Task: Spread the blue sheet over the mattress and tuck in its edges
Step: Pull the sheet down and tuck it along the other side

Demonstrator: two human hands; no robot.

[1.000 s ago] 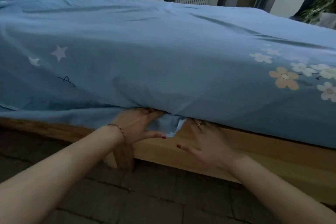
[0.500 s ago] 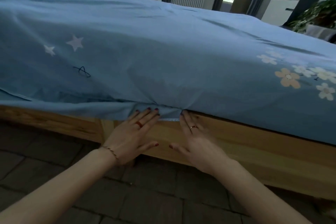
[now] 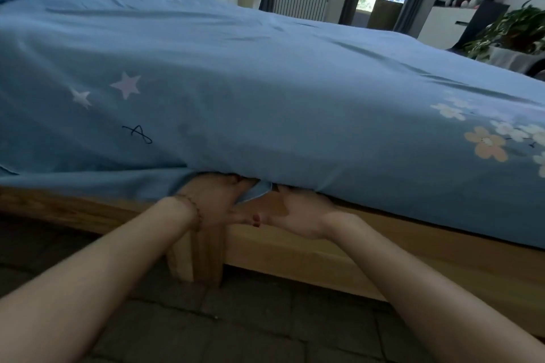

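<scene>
Both hands are now pushing deeper under the mattress than a moment ago. The left hand (image 3: 211, 200) and right hand (image 3: 300, 214) are tucking the blue sheet (image 3: 265, 91); their fingers are hidden, so each grip is unclear. A small flap (image 3: 259, 190) is still hanging at 6 o'clock.

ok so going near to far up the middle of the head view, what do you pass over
Dark tiled floor → wooden bed frame → left hand and right hand, side by side, fingers reaching under the mattress edge → blue sheet → white radiator at the far wall.
</scene>
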